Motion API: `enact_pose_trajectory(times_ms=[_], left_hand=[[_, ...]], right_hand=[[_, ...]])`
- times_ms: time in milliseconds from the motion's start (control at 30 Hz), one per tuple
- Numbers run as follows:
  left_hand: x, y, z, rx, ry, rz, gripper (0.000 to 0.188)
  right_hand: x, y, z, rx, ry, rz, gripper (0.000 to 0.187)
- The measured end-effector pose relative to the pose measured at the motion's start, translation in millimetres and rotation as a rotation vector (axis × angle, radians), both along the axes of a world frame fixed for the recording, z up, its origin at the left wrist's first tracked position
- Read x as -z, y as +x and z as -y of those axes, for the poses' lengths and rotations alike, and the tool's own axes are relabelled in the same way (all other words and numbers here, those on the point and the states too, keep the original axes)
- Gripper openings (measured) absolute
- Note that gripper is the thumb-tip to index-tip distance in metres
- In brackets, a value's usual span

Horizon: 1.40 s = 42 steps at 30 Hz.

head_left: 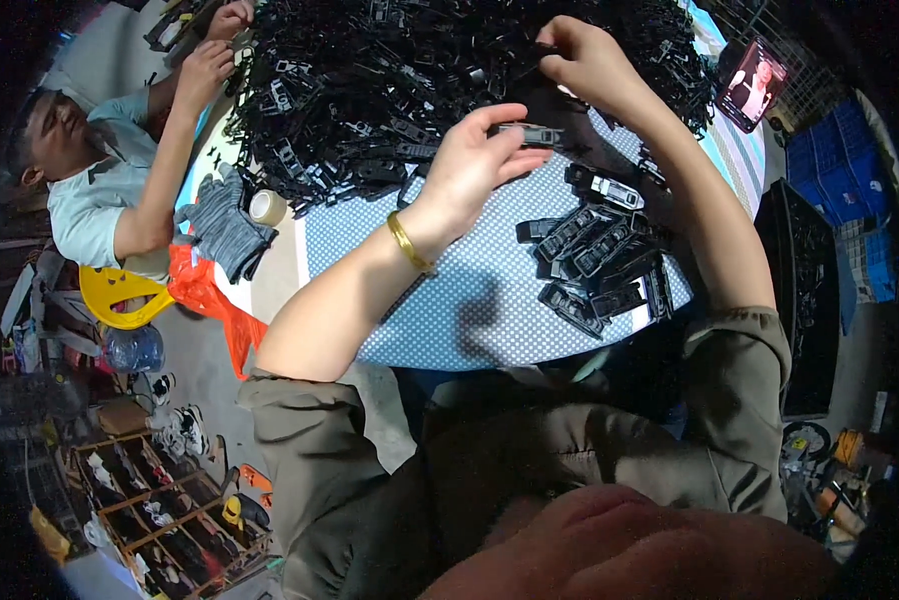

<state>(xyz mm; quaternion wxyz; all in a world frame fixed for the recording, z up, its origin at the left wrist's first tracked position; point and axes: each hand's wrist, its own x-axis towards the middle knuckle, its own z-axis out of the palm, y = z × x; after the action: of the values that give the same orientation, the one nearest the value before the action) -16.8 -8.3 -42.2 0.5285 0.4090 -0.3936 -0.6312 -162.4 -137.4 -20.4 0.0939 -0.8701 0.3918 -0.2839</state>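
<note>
My left hand (469, 160), with a gold bangle on its wrist, is raised over the near middle of the table. Its thumb and fingers close on a narrow black piece with a shiny grey face (539, 135), whose exact kind I cannot make out. My right hand (584, 65) reaches to the right part of a large heap of small black parts (369, 95). Thumb and forefinger there are bent together; whatever lies between them is hidden. A smaller group of black rectangular parts (594, 250) lies nearer to me, below both hands, on the dotted cloth (419, 310).
A phone (752, 87) with a lit screen stands at the right table edge. On the left are a grey glove (227, 220), a tape roll (266, 207) and a red plastic bag (204, 290). Another person's hands (209, 70) work at the heap's left side.
</note>
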Motion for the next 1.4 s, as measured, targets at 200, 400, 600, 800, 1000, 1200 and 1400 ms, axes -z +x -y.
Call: enact_pose_trajectory(times_ms=[200, 400, 600, 800, 1000, 1200, 1400], left_hand=[[0, 5, 1, -0.088, -0.048, -0.11, 0.033], [-2, 3, 0, -0.09, -0.057, -0.164, 0.035], [0, 3, 2, -0.067, -0.109, -0.16, 0.036], [-3, 6, 1, -0.012, -0.102, -0.186, 0.037], [-1, 9, 3, 0.012, -0.103, -0.224, 0.041], [-5, 10, 4, -0.007, -0.137, -0.21, 0.042], [-8, 13, 5, -0.093, -0.224, -0.112, 0.039]], right_hand=[[-6, -22, -29, -0.198, 0.676, 0.549, 0.048], [-7, -16, -52, -0.294, 0.586, 0.487, 0.032], [0, -9, -63, -0.453, 0.222, 0.458, 0.026], [5, -4, -64, -0.474, 0.12, 0.534, 0.027], [3, -7, -64, -0.401, 0.032, 0.403, 0.031], [7, -3, -70, -0.337, -0.08, 0.481, 0.033], [3, -12, -63, -0.221, -0.166, 0.574, 0.029]])
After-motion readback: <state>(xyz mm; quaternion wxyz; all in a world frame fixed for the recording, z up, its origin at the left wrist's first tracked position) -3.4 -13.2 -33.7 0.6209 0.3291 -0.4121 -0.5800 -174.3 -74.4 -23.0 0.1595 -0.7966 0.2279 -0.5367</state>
